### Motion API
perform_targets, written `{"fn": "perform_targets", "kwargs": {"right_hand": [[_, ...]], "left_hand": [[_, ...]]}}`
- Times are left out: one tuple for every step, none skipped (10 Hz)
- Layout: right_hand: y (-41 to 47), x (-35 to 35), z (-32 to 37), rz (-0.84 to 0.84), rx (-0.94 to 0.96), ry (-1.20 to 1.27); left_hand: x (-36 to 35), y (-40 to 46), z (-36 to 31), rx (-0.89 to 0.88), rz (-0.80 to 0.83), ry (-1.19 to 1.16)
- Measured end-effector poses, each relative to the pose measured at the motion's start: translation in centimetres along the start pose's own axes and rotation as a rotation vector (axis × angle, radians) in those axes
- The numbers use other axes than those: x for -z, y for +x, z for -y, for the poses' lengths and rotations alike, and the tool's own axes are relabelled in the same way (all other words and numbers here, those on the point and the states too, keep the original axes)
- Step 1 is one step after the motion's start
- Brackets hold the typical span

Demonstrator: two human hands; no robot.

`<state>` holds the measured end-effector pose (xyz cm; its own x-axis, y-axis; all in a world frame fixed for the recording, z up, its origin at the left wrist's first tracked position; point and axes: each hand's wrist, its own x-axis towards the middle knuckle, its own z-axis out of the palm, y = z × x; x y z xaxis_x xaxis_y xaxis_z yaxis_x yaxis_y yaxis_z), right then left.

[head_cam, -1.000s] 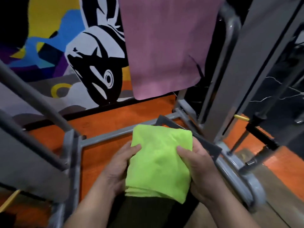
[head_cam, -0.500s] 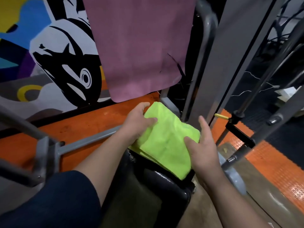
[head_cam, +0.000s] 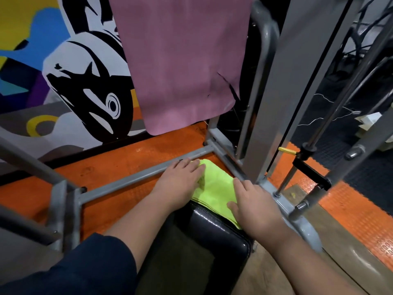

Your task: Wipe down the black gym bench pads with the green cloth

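Green cloth [head_cam: 214, 188] folded thick on the far end of the black pad [head_cam: 214, 233], my left hand [head_cam: 180, 184] and right hand [head_cam: 255, 207] flat and open on it, probably to spread pressure for wiping.

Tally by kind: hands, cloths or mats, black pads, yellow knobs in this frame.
Hands: 2, left hand and right hand, both pressing on the green cloth
Cloths or mats: 2, green cloth, pink mat
Black pads: 1, black pad
Yellow knobs: 1, yellow knob
Total: 6
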<state>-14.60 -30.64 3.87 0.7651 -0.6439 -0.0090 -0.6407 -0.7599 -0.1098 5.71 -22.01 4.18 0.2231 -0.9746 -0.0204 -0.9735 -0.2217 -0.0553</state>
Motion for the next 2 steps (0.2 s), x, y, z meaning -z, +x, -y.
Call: {"fn": "perform_targets", "kwargs": {"right_hand": [[-0.1,1.0,0.5,0.027,0.024,-0.01],[-1.0,2.3,2.7,-0.033,0.1,-0.022]], "left_hand": [[1.3,-1.7,0.1,0.051,0.016,-0.077],[2.8,-4.6,0.7,0.047,-0.043,-0.078]]}}
